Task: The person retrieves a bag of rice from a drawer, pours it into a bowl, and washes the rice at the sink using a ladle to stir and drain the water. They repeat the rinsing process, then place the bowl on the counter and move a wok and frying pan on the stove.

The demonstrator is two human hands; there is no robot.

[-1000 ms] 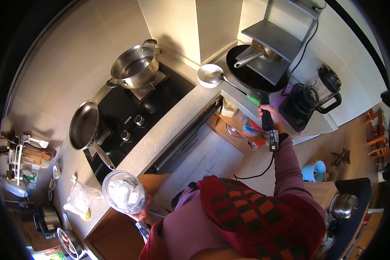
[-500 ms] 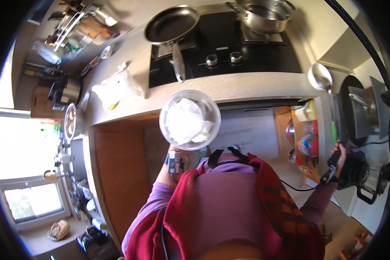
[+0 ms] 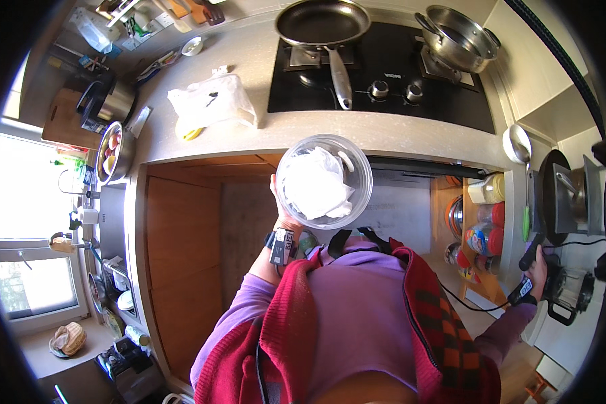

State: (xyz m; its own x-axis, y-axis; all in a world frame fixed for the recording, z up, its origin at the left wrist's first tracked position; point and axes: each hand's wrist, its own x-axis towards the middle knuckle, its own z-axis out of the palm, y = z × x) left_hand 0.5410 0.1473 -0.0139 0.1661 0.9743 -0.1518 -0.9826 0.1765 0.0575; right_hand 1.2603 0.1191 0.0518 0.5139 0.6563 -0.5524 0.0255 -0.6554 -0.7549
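Observation:
My left hand (image 3: pixel 284 207) holds a clear round plastic tub (image 3: pixel 367 176) by its left side, over the gap in front of the counter. Inside the tub lies a crumpled white plastic bag (image 3: pixel 316 183), along with a pale piece I cannot make out. Out at the far right, my right hand (image 3: pixel 537 271) is closed around a black handle (image 3: pixel 531 253); what it belongs to is unclear. Just beyond that hand, a dark frying pan (image 3: pixel 554 225) stands on its side, and a black-handled glass jug (image 3: pixel 571 291) is close by.
The black hob (image 3: pixel 377 101) carries a frying pan (image 3: pixel 323 23) and a steel pot (image 3: pixel 458 40). A white plastic bag (image 3: pixel 212 101) lies on the counter. At left is a bowl of fruit (image 3: pixel 112 155); at right, a ladle (image 3: pixel 516 145) and a pull-out rack of jars (image 3: pixel 485 239).
The view has turned, so the counter and hob appear shifted to the right. The tub remains in my left hand, and my right hand stays at the black handle.

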